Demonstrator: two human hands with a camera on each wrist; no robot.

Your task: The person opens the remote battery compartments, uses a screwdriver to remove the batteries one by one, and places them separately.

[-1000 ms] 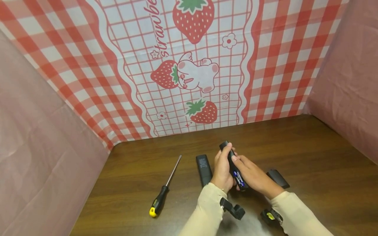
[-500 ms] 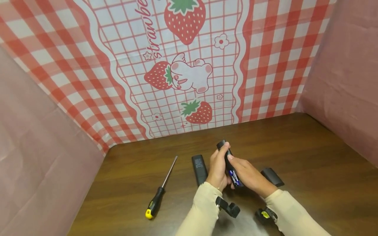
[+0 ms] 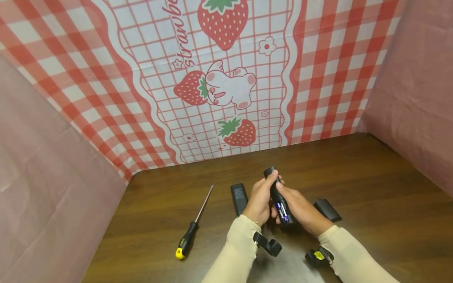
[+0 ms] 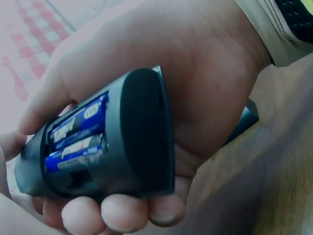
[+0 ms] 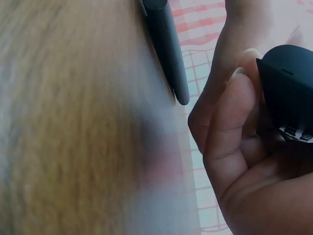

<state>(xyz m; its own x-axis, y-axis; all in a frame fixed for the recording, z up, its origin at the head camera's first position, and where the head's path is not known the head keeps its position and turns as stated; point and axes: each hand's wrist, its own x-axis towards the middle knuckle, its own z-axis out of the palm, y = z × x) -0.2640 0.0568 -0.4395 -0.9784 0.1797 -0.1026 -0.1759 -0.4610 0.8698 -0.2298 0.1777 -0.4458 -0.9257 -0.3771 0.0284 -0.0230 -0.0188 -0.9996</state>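
Both hands hold a black remote control [image 3: 277,192] whose back faces up with its battery compartment uncovered. Two blue batteries [image 4: 78,122] lie side by side in that compartment, clear in the left wrist view. My left hand [image 3: 261,198] wraps around the remote from the left, fingers curled under it and thumb near its far end. From the right, my right hand [image 3: 301,206] grips the same remote, its thumb along the edge. The right wrist view shows the remote's dark near end and curled fingers [image 5: 232,117] beside it. The remote's underside is hidden.
A second black remote [image 3: 239,198] lies left of the hands, partly covered by the left one. Further left is a flathead screwdriver [image 3: 194,224] with a black and yellow handle. A curved black piece [image 3: 327,209] sits behind the right wrist. Strawberry-print cloth [image 3: 226,78] hangs behind the table.
The head view has shifted slightly. Both hands keep their hold on the remote, which has turned a little, with its batteries still showing.
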